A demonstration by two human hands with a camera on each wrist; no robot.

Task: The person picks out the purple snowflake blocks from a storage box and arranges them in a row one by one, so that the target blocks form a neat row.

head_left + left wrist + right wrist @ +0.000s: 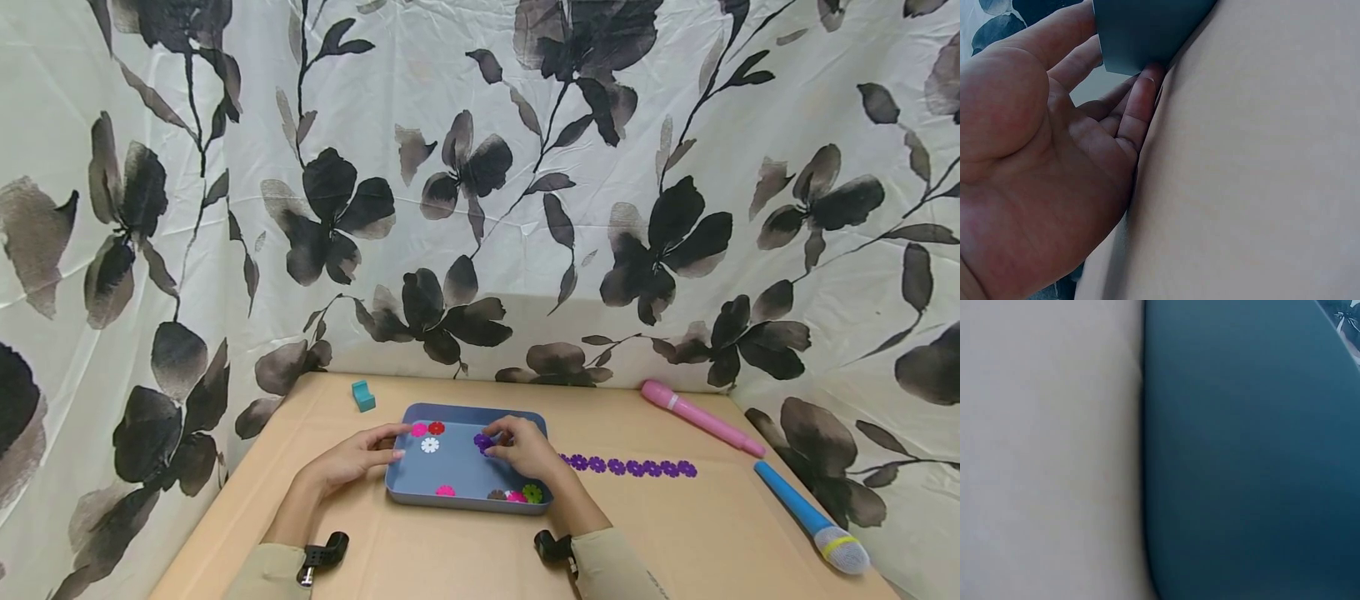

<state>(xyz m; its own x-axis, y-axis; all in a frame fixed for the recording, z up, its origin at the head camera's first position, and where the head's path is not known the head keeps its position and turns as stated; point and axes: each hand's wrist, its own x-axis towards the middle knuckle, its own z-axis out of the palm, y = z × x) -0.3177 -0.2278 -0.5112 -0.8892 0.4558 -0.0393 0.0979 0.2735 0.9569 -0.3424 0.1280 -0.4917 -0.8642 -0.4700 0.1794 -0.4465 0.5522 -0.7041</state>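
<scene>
My left hand (352, 454) holds the left edge of a shallow blue-grey tray (467, 503). Seen from the left wrist, thumb and fingers meet the tray's side wall (1141, 37), with the little finger low against its underside. Over the tray's right part, my right hand (525, 450) pinches purple flower-shaped discs (482, 442) between thumb and fingers; how many is unclear. Loose in the tray lie a white flower disc (430, 445), a red one (437, 427), a pink one (418, 430) and a green one (532, 493). The right wrist view shows only the tray's outer wall (1247, 450) and tabletop.
A row of several purple flower discs (633, 468) runs rightward from behind my right wrist. A teal block (363, 396) stands at the back left. Pink (701, 419) and blue (810, 517) toy microphones lie at the table's right edge. A floral curtain (480, 208) hangs behind the table.
</scene>
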